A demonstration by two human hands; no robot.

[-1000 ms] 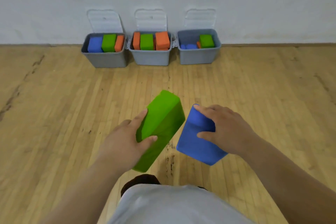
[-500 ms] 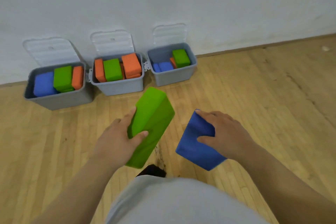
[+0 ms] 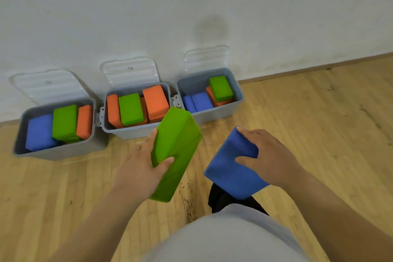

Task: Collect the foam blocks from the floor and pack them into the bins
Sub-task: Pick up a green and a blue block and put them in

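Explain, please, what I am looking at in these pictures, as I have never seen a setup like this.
There is no machine here. A person wears one wide-angle camera on the head, so every picture looks forward and down at their own hands. The left hand grips a green foam block, and the right hand grips a blue foam block. Ahead, on the wooden floor by the wall, stand three grey bins with open lids: the left bin, the middle bin and the right bin. Each already holds coloured blocks.

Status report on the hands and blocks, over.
Left hand grips green block. Right hand grips blue block. Middle bin ahead, lid open, nothing in between.
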